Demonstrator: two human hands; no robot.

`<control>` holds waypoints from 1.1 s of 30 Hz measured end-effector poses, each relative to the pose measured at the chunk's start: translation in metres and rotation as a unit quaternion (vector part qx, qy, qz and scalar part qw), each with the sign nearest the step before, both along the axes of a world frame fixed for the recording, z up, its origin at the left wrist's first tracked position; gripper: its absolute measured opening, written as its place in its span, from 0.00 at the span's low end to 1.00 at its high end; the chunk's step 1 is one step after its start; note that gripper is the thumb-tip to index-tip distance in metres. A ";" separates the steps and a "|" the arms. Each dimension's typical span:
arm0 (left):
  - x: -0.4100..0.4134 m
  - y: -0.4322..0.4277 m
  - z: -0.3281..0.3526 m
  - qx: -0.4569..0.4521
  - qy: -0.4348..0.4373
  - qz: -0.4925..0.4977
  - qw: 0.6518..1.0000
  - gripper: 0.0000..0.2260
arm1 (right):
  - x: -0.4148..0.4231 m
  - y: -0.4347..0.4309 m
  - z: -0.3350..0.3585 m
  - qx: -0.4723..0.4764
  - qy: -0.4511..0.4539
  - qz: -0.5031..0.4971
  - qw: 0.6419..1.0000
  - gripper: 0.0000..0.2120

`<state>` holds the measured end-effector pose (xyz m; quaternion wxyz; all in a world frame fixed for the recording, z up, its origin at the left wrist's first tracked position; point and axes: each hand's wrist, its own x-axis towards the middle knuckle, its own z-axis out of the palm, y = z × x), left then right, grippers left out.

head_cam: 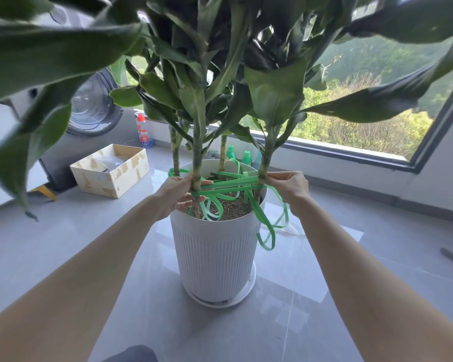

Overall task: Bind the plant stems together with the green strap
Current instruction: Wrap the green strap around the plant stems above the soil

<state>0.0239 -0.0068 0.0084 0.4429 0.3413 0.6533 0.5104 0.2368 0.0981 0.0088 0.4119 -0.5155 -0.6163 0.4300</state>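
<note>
Little lettering is legible on this balcony floor. A white spray bottle with a red cap [143,131], standing at about 11 o'clock from the white plant pot [215,257] beside the window sill, carries a red-and-blue label, but its print is too blurred to read. The taped cardboard box [110,171] at 10 o'clock shows no readable marking, nor do the green bottles [242,155] at 12 o'clock behind the pot.

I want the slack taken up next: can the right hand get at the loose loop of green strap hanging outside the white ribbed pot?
Probably yes. The loose loop of green strap hangs just below the right hand, with nothing between them, but that hand is pinching strap at the right-hand plant stem and must let go first.
</note>
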 end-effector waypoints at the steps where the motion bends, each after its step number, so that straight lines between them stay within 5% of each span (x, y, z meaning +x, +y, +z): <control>1: 0.001 0.001 0.000 0.000 -0.001 0.001 1.000 0.20 | 0.001 0.000 0.001 0.002 -0.003 0.000 1.000 0.13; 33: 0.002 -0.001 -0.006 0.013 0.011 0.012 1.000 0.21 | 0.001 -0.005 -0.006 0.014 -0.050 -0.009 0.999 0.11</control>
